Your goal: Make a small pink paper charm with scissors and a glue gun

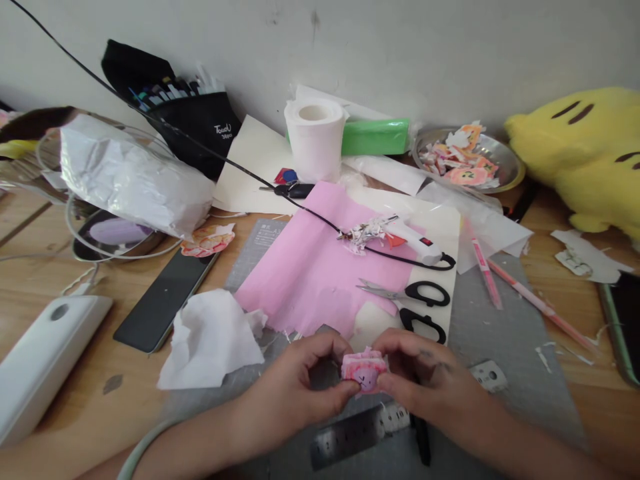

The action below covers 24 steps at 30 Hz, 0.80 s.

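Observation:
Between both hands is a small pink paper craft piece with a face drawn on its front. My left hand pinches its left side between thumb and fingers. On the other side, my right hand grips it the same way. Just beyond lie black-handled scissors, partly over a sheet of pink paper. A metal ruler rests below the hands on the grey cutting mat, its right part covered by a dark slim tool.
A white glue gun with paper scraps lies on the pink paper. Crumpled tissue and a phone are at left. Behind stand a toilet roll and a metal bowl of paper cutouts. A black cable crosses the view.

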Each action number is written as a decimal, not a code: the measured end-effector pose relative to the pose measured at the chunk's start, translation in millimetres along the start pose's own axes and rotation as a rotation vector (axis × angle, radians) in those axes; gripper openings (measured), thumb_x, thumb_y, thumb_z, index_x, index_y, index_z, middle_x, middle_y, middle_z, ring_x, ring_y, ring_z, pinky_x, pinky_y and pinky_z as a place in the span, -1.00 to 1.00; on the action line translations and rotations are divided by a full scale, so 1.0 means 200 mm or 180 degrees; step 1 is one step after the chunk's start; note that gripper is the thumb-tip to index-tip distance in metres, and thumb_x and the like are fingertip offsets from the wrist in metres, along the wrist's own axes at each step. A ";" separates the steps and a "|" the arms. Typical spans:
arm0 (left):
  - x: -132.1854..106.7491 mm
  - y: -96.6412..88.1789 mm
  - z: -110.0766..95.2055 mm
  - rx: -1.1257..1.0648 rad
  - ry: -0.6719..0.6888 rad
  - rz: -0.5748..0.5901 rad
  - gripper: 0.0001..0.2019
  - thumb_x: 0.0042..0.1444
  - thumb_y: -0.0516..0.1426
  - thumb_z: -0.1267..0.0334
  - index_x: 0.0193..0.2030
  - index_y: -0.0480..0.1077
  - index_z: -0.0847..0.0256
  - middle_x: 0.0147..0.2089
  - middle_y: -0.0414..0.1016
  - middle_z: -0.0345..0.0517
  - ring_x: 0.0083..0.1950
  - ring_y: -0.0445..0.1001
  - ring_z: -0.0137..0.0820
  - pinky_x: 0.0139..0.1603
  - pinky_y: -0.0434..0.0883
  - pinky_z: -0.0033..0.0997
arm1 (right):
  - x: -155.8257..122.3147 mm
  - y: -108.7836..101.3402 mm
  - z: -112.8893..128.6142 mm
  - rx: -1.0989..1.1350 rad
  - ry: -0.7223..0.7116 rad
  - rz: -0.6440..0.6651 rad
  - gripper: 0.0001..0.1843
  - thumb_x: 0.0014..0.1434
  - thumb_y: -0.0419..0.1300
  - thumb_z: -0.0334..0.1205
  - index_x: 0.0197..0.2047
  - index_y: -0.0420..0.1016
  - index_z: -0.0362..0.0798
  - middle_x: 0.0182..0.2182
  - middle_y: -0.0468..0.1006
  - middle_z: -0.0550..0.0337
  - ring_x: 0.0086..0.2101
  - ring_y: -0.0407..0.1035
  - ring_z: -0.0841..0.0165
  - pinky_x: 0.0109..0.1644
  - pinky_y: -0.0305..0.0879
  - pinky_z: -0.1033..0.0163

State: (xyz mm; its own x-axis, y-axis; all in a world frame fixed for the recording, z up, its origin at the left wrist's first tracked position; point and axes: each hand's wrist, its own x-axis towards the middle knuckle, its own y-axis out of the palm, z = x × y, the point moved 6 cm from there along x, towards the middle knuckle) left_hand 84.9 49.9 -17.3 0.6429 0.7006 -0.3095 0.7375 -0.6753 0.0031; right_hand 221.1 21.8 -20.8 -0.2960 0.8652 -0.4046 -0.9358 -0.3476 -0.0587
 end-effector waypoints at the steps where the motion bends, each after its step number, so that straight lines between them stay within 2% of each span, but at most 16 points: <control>1: 0.00 0.00 0.00 0.0018 -0.0012 0.0019 -0.90 0.01 0.14 0.28 -0.34 0.33 0.25 -0.37 0.34 -0.17 -0.30 0.31 -0.40 -0.27 0.27 -0.41 | 0.00 0.00 -0.01 0.0113 0.0044 0.0014 -0.80 0.08 0.17 -0.10 -0.28 0.43 -0.03 -0.52 0.23 0.32 -0.49 0.10 0.46 -0.45 0.06 0.34; 5: 0.00 0.00 0.01 0.0186 -0.0040 -0.0004 -0.91 0.02 0.14 0.27 -0.36 0.33 0.24 -0.38 0.34 -0.18 -0.31 0.31 -0.41 -0.28 0.27 -0.41 | 0.00 -0.01 -0.02 0.0277 0.0073 0.0045 -0.77 0.11 0.16 -0.02 -0.33 0.42 -0.02 -0.47 0.28 0.29 -0.44 0.16 0.44 -0.41 0.07 0.32; 17: -0.01 0.01 -0.01 0.0575 0.0125 -0.0076 -0.93 -0.02 0.11 0.34 -0.35 0.32 0.23 -0.37 0.36 -0.18 -0.33 0.31 -0.42 -0.31 0.28 -0.44 | 0.01 0.00 -0.04 0.0074 0.0060 -0.0100 -0.78 0.10 0.17 -0.06 -0.38 0.41 -0.05 -0.52 0.29 0.30 -0.46 0.18 0.44 -0.42 0.11 0.32; 24: -0.01 0.01 -0.02 0.0468 0.0133 0.0051 -0.86 0.12 0.06 0.19 -0.34 0.32 0.23 -0.39 0.34 -0.18 -0.33 0.30 -0.42 -0.31 0.27 -0.45 | 0.01 0.00 -0.03 -0.0168 0.0016 -0.0108 -0.81 0.12 0.15 -0.10 -0.40 0.41 -0.04 -0.53 0.28 0.31 -0.48 0.17 0.44 -0.45 0.10 0.34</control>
State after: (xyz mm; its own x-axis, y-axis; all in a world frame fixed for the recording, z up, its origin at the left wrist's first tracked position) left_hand 85.8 47.8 -13.5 0.6646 0.6965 -0.2707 0.6909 -0.7107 -0.1325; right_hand 222.1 22.0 -26.5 -0.2632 0.8750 -0.4062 -0.9338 -0.3368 -0.1204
